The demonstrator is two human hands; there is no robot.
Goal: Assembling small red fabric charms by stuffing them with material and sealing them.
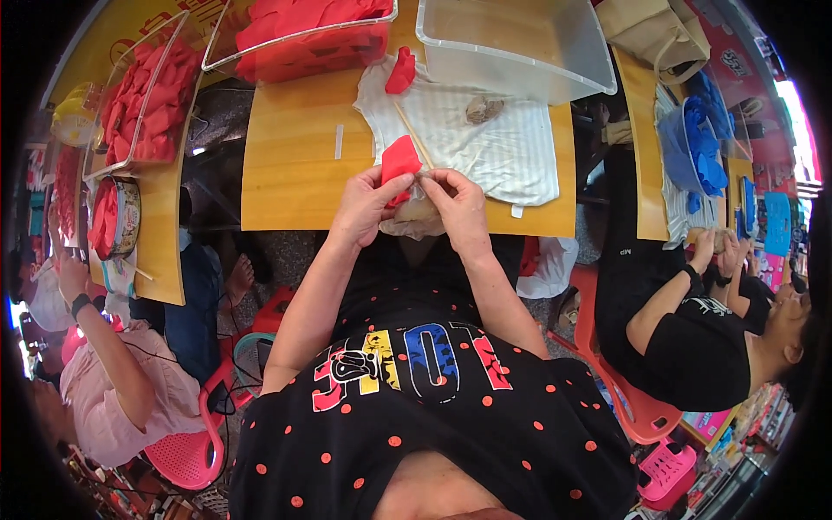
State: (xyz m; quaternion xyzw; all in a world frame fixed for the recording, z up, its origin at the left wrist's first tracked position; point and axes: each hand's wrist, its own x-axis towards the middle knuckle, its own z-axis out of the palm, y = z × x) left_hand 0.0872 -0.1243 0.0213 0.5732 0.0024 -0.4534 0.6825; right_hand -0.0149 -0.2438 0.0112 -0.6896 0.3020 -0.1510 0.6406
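Flat red cloth-like piece (401,159), pinched in left hand (366,204), may slip if fingers slacken; right hand (459,208) is closed at slim tan wooden stick (412,132), grip unclear.

multicoloured letters (432,364) on a black shirt (433,425), red characters (163,28) on yellow sheeting (102,48)

Yellow-brown table (295,156), pink chair (186,455) left, orange-red chair (646,424) right — speckled grey floor (290,257), yellow backdrop (104,39)
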